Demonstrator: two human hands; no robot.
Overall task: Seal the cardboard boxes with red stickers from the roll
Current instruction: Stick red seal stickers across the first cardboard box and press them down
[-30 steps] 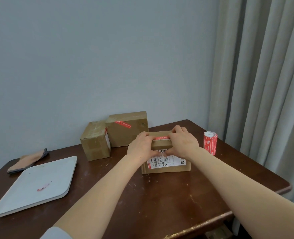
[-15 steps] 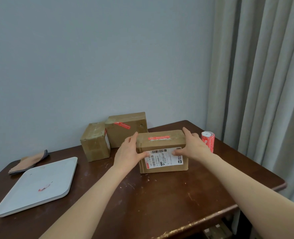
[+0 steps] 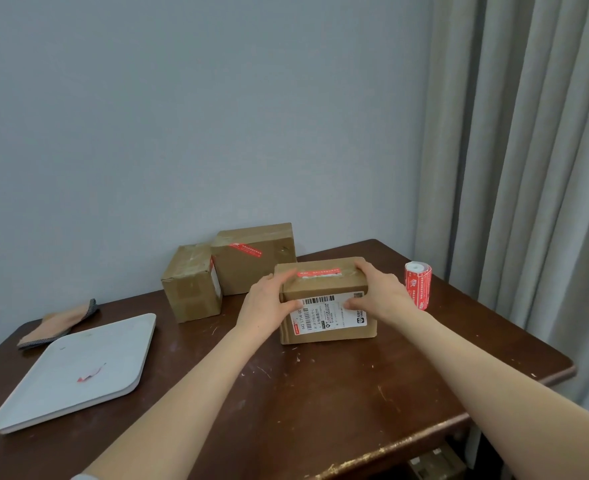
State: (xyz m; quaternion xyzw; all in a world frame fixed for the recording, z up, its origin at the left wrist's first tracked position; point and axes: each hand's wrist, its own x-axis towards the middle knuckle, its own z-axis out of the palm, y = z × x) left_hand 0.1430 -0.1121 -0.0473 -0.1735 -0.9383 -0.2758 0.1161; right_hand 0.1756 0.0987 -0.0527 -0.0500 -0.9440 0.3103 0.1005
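At the left rear edge of the surface (image 3: 320, 393) lies a folded cloth (image 3: 57, 323). Beside it, a white tray (image 3: 61, 386) holds a red scrap (image 3: 90, 374), probably sticker waste kept off the work area. Two boxes stand along the rear edge: the small box (image 3: 191, 285) and, touching it, the large box (image 3: 255, 258), which carries a red sticker (image 3: 246, 250); they appear set aside as finished. The left hand (image 3: 265, 303) grips the left end of the front box (image 3: 327, 299) near the centre of the surface. A second red sticker (image 3: 319, 273) runs along the top seam of the front box. The right hand (image 3: 379, 292) grips the right end, thumb on the shipping label (image 3: 331, 311). This two-sided hold suits moving or turning the box. The roll (image 3: 417, 284) stands upright near the right edge, within reach.
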